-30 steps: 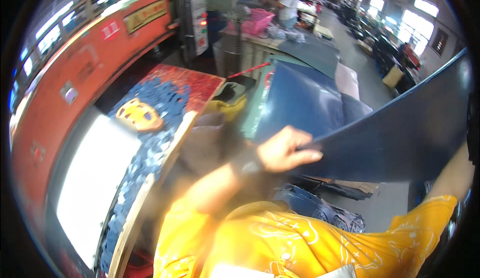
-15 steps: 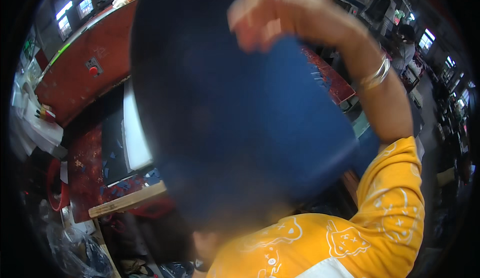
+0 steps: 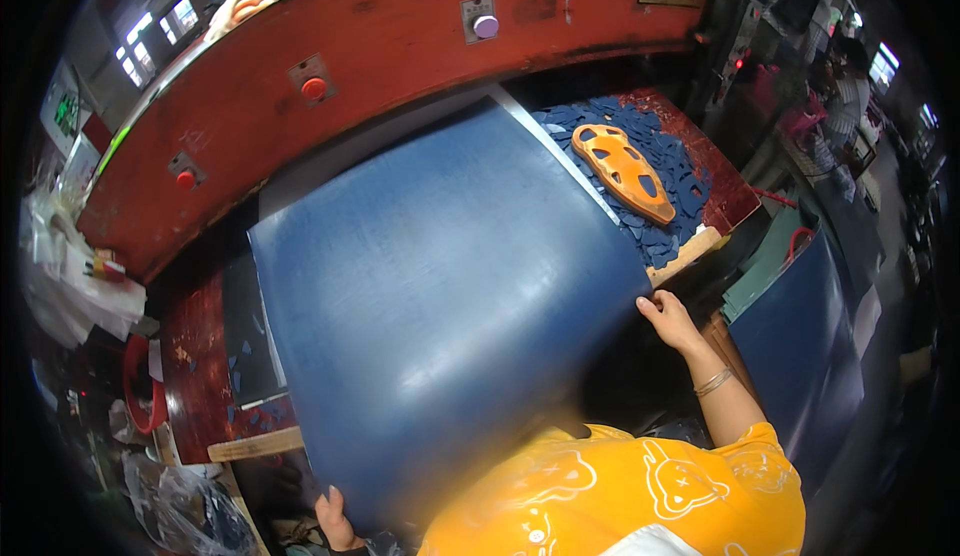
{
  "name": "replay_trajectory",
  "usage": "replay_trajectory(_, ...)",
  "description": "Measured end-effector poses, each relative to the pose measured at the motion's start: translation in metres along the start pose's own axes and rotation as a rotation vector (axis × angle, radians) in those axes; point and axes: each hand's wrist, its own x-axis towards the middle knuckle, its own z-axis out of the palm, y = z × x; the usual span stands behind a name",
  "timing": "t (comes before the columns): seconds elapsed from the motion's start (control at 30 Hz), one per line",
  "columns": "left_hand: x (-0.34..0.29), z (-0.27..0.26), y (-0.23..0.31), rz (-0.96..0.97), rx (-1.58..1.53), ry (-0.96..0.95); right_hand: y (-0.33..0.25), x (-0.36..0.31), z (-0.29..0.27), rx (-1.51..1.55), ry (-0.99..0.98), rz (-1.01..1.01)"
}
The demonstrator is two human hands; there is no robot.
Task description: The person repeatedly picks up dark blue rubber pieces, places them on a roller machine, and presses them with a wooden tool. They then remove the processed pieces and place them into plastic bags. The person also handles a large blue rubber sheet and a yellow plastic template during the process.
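Observation:
A large blue sheet [image 3: 430,266], smooth and slightly shiny, lies over the work surface of a red machine and bulges up toward me. My right hand [image 3: 668,318] pinches its near right corner, thumb on top. At the near left edge my left hand [image 3: 337,519] grips the sheet, with the fingers partly hidden beneath it. Beyond the sheet's right edge an orange cutting die [image 3: 625,173] with several openings rests on a heap of blue scraps [image 3: 690,171]. Part of a white board [image 3: 560,151] shows along that edge.
Across the back runs the red machine beam [image 3: 390,61] with red buttons [image 3: 314,88] and a pale purple one [image 3: 486,26]. Wooden strips [image 3: 255,446] edge the table front. More blue sheets [image 3: 800,336] stand at my right. Clear plastic bags [image 3: 190,511] lie low at left.
The sheet, held up close before me, has come down flat over the work surface. My right hand has moved from high up to its near right corner. The cutting die and scraps now show.

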Motion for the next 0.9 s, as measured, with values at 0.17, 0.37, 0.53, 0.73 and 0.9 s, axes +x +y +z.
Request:
replay_trajectory(0.17, 0.092, -0.013, 0.032, 0.034, 0.141, -0.124, -0.062, 0.015, -0.048, -0.071, -0.123, -0.009)
replay_trajectory(0.37, 0.311, 0.099, 0.183, 0.397, 0.798, 0.213, -0.217, 0.21, -0.069, -0.081, 0.09, -0.374)
replay_trajectory(0.53, 0.258, 0.258, 0.108, 0.87, 1.042, -0.258, -0.156, 0.22, -0.087, -0.197, 0.168, -0.478)
replay_trajectory(0.73, 0.223, 0.31, 0.062, 0.765, 1.425, -0.316, -0.083, 0.189, -0.071, -0.388, -0.045, -0.354)
replay_trajectory(0.9, 0.28, 0.301, 0.084, 0.731, 1.436, -0.232, -0.097, 0.215, -0.065, -0.4, -0.051, -0.339)
